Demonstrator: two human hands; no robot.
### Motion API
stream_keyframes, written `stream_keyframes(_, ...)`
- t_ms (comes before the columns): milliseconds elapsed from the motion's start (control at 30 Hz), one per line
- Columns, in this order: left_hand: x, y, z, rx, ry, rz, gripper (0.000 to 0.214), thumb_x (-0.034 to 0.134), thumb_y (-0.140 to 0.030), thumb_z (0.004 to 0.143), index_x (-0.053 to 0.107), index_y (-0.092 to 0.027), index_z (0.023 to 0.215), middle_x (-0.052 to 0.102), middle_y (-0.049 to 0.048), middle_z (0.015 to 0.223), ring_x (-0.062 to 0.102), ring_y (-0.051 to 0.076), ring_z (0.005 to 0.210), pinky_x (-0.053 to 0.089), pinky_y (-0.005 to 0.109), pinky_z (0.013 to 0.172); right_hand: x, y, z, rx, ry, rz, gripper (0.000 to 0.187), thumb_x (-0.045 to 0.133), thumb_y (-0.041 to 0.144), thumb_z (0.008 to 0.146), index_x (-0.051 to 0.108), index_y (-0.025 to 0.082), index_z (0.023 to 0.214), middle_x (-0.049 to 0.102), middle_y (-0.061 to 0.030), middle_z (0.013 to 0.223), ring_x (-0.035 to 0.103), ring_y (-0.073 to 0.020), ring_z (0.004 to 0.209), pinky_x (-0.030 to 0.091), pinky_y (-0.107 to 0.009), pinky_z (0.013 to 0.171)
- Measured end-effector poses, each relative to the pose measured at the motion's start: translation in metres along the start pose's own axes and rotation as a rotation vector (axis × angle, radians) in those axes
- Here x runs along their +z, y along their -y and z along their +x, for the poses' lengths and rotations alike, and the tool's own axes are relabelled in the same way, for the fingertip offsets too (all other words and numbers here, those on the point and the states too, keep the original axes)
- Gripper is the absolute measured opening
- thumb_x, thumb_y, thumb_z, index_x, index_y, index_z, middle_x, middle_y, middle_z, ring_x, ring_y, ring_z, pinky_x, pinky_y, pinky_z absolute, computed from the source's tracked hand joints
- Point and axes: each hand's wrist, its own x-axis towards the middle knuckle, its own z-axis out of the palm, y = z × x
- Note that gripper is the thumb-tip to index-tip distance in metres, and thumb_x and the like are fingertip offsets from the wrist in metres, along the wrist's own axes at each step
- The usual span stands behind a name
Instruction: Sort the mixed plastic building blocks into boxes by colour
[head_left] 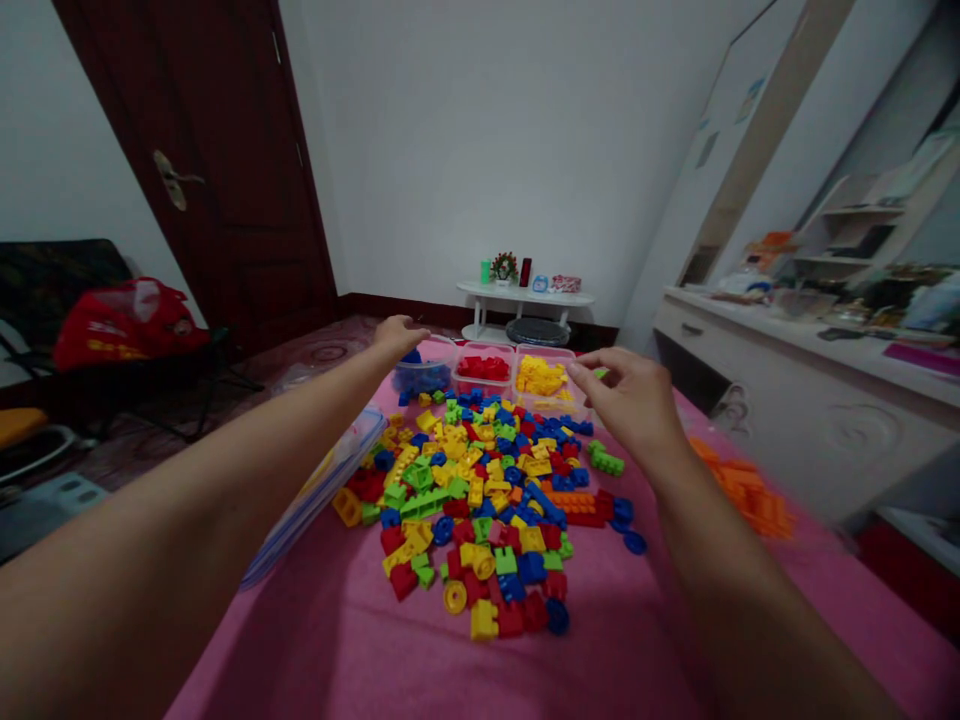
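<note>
My left hand (pixel 399 336) is over the clear tub of blue bricks (pixel 421 378) at the far left of the pile, its visible fingers stretched out. A blue piece shows just under it; I cannot tell whether they touch. My right hand (pixel 626 388) hovers at the right edge of the clear tub of yellow bricks (pixel 541 376), fingers curved and apart. A bit of green shows behind those fingers, partly hidden. Between the hands stands a tub of red bricks (pixel 484 368). Nearer me, a mixed heap of toy building bricks (pixel 480 470) spreads over the pink cloth (pixel 330 640).
Orange bricks (pixel 750 492) lie in clear plastic at the right. Joined green bricks (pixel 606 459) sit below my right hand. A blue-edged plastic bag or lid (pixel 319 490) lies under my left forearm. Beyond are a white side table (pixel 525 293) and a counter (pixel 795 320).
</note>
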Motion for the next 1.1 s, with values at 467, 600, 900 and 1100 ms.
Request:
stream_keyframes(467, 0.076, -0.025, -0.130, 0.679, 0.625, 0.191, 0.042, 0.049, -0.010, 0.071, 0.068, -0.022, 0.106, 0.070, 0.0063, 0.103, 0.062, 0.021, 0.096, 0.044, 0.029, 0.088, 0.049, -0.050, -0.032, 0.088, 0.650, -0.339, 0.041, 0.060, 0.019, 0.072, 0.063, 0.025, 0.112, 0.061, -0.0050, 0.121, 0.054, -0.0219, 0.112, 0.039, -0.030, 0.090)
stream_keyframes(600, 0.068, -0.024, -0.136, 0.651, 0.564, 0.271, 0.039, 0.055, -0.014, 0.068, 0.069, -0.019, 0.104, 0.068, 0.0100, 0.104, 0.060, 0.025, 0.098, 0.044, 0.033, 0.087, 0.046, -0.045, -0.029, 0.110, 0.631, -0.384, 0.026, 0.061, 0.025, 0.071, 0.065, 0.023, 0.097, 0.066, -0.0058, 0.103, 0.060, -0.0207, 0.092, 0.041, -0.028, 0.075)
stream_keyframes(900, 0.044, -0.039, -0.152, 0.644, 0.470, 0.294, 0.030, 0.058, -0.024, 0.072, 0.069, -0.019, 0.099, 0.068, 0.0090, 0.099, 0.060, 0.024, 0.094, 0.044, 0.031, 0.083, 0.036, -0.037, -0.025, 0.067, 0.676, -0.359, 0.031, 0.058, 0.021, 0.070, 0.067, 0.024, 0.099, 0.067, -0.0018, 0.086, 0.058, -0.0146, 0.073, 0.036, -0.023, 0.061)
stream_keyframes(1100, 0.037, -0.047, -0.153, 0.496, 0.545, 0.381, 0.029, 0.059, -0.032, 0.069, 0.070, -0.024, 0.094, 0.070, 0.0049, 0.086, 0.063, 0.021, 0.078, 0.044, 0.028, 0.065, 0.006, -0.028, -0.014, 0.175, 0.816, -0.487, 0.019, 0.062, 0.038, 0.066, 0.068, 0.020, 0.066, 0.065, -0.0032, 0.066, 0.057, -0.0163, 0.061, 0.033, -0.025, 0.051)
